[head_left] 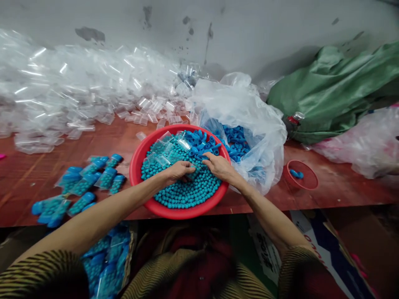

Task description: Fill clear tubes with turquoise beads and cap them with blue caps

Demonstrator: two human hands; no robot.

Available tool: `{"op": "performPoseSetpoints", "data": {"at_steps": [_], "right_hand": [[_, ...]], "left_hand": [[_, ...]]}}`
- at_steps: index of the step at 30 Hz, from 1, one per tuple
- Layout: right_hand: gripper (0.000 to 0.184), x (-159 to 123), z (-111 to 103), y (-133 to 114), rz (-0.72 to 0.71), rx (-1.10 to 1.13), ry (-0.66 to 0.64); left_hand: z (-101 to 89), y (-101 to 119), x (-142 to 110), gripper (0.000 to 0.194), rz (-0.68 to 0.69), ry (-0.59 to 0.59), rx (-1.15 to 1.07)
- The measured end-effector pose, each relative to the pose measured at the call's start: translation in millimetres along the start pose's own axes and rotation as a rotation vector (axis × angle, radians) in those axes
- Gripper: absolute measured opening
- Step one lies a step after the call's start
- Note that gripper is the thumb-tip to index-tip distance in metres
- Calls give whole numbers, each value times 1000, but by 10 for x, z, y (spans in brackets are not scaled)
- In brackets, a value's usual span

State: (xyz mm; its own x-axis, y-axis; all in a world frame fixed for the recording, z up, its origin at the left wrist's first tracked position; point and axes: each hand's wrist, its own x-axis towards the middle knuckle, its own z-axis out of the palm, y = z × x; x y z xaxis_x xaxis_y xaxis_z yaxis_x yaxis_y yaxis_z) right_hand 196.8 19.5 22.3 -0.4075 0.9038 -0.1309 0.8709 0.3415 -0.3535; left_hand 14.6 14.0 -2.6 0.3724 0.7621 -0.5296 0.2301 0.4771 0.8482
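A red basin [136, 174] holds many small turquoise balls [183, 199], several clear plastic containers [162, 160] and a heap of blue caps [199, 141]. Over the balls, the fingers of my left hand [180, 171] are closed; a clear edge shows by the fingertips, but what they hold is mostly hidden. Facing it, my right hand [222, 168] is just below the blue caps, its fingertips bent and slightly apart. I see nothing held in it.
Clear containers [77, 91] pile up behind. Filled, blue-capped containers [106, 178] lie left; more fill a box [106, 265] below. A plastic bag [264, 145] of blue caps, a small red basket [301, 180] and green sacking [330, 91] are to the right.
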Motion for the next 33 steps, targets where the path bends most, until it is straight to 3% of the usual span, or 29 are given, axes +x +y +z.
{"op": "performPoseSetpoints", "data": {"at_steps": [3,11,19,23,28,33], "right_hand": [[25,13,10,12,-58,132,70],[23,-32,92,-126,-193,436,177],[30,-142,220,-149,-445,244,299],[28,-167,286,-177,-363,378,337],[23,-174,330,-255,-215,493,379],[27,-233,398,-303,-339,367,413]], "left_hand": [[-93,-43,-77,39,42,-88,-179],[-42,-99,-285,47,136,-97,-286],[20,-132,-430,54,183,-76,-362],[55,-153,-466,70,190,-60,-371],[113,-145,-510,73,231,36,-367],[110,-146,-525,64,240,79,-375]]}}
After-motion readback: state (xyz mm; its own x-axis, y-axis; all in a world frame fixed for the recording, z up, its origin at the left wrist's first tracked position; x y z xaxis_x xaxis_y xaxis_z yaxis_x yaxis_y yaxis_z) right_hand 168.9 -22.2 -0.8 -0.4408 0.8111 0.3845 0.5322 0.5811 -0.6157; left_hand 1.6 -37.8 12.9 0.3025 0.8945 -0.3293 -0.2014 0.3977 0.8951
